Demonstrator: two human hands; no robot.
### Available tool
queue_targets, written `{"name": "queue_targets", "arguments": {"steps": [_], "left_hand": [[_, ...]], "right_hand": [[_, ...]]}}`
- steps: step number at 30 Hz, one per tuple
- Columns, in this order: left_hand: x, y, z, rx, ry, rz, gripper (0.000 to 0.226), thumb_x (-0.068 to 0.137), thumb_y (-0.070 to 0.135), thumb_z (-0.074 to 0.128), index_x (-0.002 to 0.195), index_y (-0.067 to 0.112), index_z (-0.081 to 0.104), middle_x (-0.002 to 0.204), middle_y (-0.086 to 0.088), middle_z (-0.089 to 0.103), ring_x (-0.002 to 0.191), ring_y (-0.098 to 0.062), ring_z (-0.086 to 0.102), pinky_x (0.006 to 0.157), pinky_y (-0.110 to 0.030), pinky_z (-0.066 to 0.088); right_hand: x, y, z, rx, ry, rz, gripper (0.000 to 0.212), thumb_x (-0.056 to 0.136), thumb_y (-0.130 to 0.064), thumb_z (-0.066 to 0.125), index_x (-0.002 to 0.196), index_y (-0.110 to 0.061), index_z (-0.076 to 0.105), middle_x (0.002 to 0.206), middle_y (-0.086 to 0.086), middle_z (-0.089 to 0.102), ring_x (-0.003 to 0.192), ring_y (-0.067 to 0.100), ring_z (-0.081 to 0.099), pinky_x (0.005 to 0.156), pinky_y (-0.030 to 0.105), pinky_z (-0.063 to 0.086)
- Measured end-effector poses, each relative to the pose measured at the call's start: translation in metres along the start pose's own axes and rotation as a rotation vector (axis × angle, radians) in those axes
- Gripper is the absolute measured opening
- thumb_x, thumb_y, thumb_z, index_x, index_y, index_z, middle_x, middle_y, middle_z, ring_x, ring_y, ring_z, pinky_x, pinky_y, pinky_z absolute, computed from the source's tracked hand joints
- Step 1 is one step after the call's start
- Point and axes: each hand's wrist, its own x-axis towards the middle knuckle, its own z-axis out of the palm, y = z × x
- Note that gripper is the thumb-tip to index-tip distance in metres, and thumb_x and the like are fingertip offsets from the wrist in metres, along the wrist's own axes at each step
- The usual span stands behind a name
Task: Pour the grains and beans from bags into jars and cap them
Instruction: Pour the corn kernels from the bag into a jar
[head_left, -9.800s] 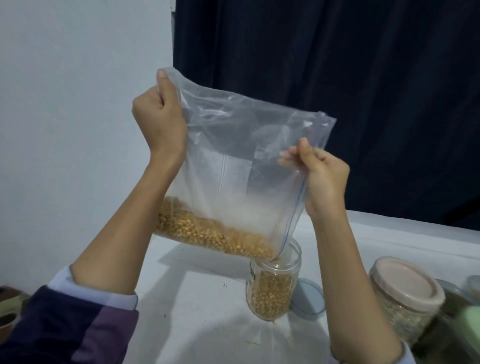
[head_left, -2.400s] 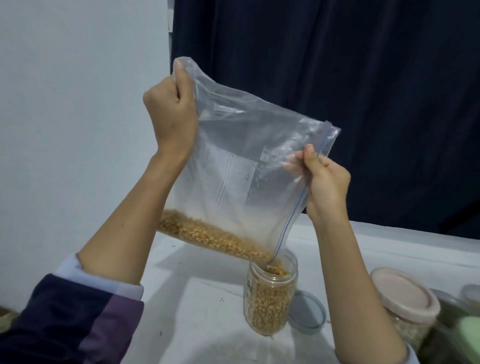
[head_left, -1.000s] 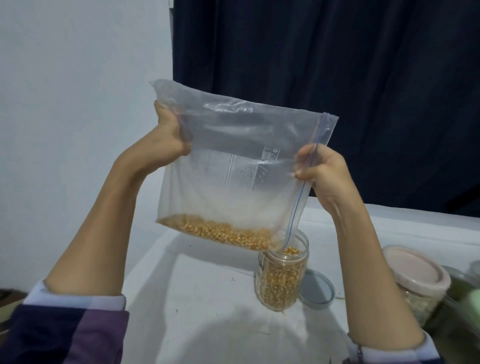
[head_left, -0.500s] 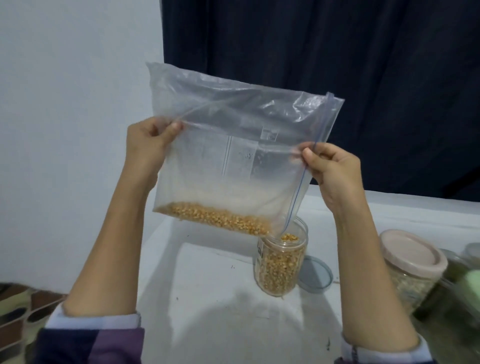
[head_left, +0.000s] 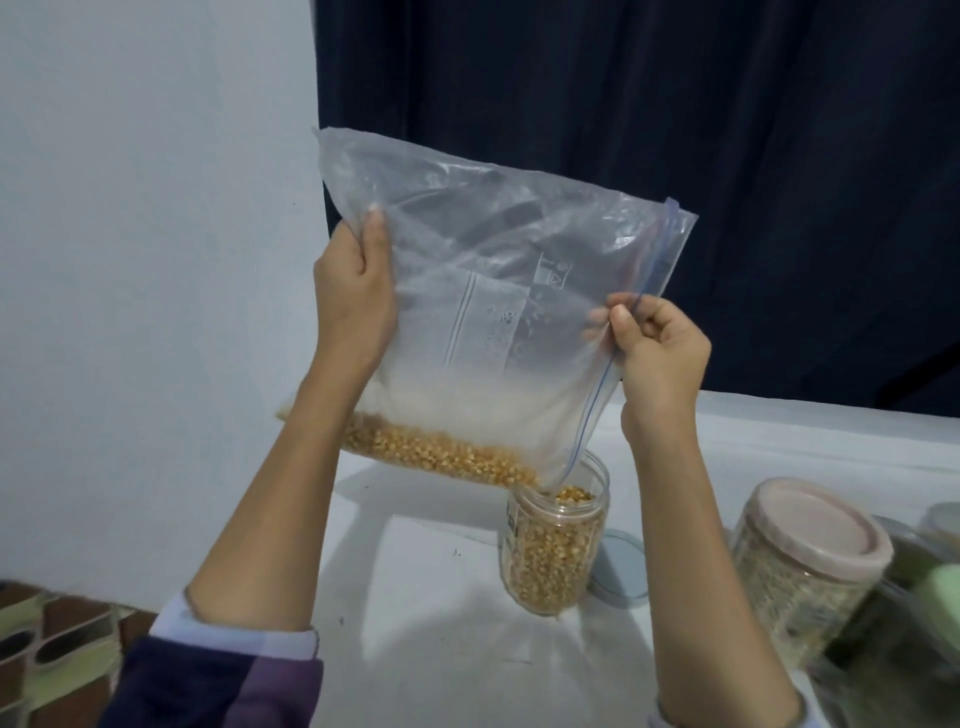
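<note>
We see a white table (head_left: 441, 649) bearing several things. An open clear jar (head_left: 553, 551) of yellow kernels stands upright on it, filled nearly to the rim. Just to the right of that jar, touching or almost touching its base, lies a flat pale blue lid (head_left: 621, 569). Further right of the jar stands a grain-filled jar with a pinkish cap (head_left: 802, 561), and beyond it are blurred greenish containers (head_left: 924, 613).

Both arms raised — left hand (head_left: 356, 291) and right hand (head_left: 657, 353) each gripping, fingers (head_left: 621, 317) curled.
</note>
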Motion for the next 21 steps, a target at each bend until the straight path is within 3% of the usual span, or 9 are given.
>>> {"name": "queue_targets", "arguments": {"steps": [6, 14, 21], "left_hand": [[0.0083, 0.0041, 0.0083, 0.046, 0.015, 0.079, 0.036, 0.104, 0.027, 0.033, 0.068, 0.021, 0.037, 0.066, 0.005, 0.041, 0.06, -0.004, 0.038, 0.055, -0.015, 0.034], [0.007, 0.0058, 0.011, 0.046, 0.062, 0.099, 0.039, 0.104, 0.022, 0.033, 0.065, 0.023, 0.034, 0.063, 0.009, 0.038, 0.051, 0.005, 0.038, 0.053, -0.011, 0.032], [0.006, 0.0018, 0.0109, 0.063, 0.101, 0.08, 0.04, 0.104, 0.023, 0.033, 0.064, 0.023, 0.032, 0.061, 0.008, 0.036, 0.049, 0.004, 0.037, 0.052, -0.012, 0.031]], "right_hand": [[0.0047, -0.0078, -0.0039, -0.015, -0.011, 0.021, 0.021, 0.094, 0.003, 0.051, 0.086, -0.011, 0.063, 0.071, 0.001, 0.068, 0.062, 0.007, 0.067, 0.071, 0.022, 0.056], [0.0095, -0.0096, -0.0051, 0.001, -0.013, 0.032, 0.02, 0.093, 0.004, 0.053, 0.085, -0.012, 0.064, 0.066, -0.004, 0.07, 0.067, 0.009, 0.068, 0.08, 0.025, 0.055], [0.0078, -0.01, -0.0022, 0.046, -0.056, 0.048, 0.02, 0.092, 0.006, 0.054, 0.084, -0.01, 0.064, 0.066, -0.003, 0.07, 0.065, 0.008, 0.067, 0.074, 0.02, 0.053]]}}
